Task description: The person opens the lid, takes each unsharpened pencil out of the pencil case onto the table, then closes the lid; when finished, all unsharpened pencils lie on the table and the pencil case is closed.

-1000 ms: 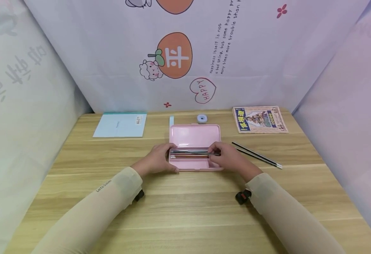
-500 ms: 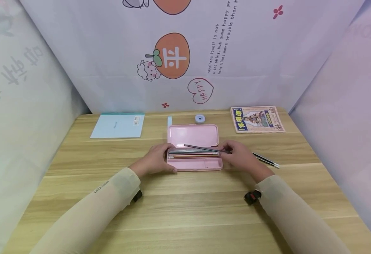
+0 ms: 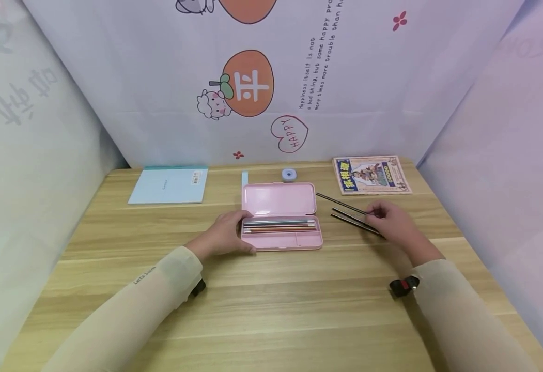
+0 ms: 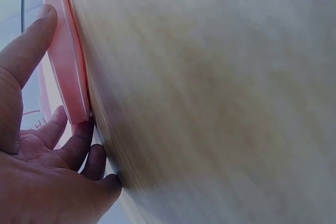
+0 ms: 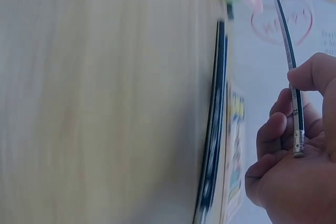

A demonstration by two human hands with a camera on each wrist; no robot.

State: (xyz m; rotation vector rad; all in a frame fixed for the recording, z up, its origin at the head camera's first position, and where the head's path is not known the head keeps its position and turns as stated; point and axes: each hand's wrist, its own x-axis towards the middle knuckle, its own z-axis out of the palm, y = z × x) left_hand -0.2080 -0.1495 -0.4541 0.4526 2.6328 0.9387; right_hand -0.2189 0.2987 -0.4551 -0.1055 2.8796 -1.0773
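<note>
Upper left of the frame: a pale blue notebook (image 3: pixel 169 186) lies flat on the counter (image 3: pixel 252 310), teal strip along its far edge, unmoved since the earlier views.

Left of centre: the left grip (image 3: pixel 222 233) holds the left end of the pink pencil case (image 3: pixel 268 241), thumb along the front side; same hold as half a second ago.

Centre: the case lies with its lid laid back. Several pencils (image 3: pixel 278 227) occupy the rear compartment; the exact count cannot be read. Behind the case, a pale blue strip (image 3: pixel 245 178) protrudes at the lid's left corner, and a small round lilac object (image 3: pixel 289 175) sits further right.

Right of centre: the right grip (image 3: pixel 394 222) pinches a dark pencil (image 5: pixel 295 114) near its eraser end, tip pointing to the upper left, just beside the lid. Half a second ago this pencil extended across the case; it has since been carried right, clear of it. Two dark pencils (image 5: pixel 213 108) lie side by side on the counter below it, right ends hidden by the hand.

Upper right: an illustrated book (image 3: pixel 373 174) lies flat, unchanged.
</note>
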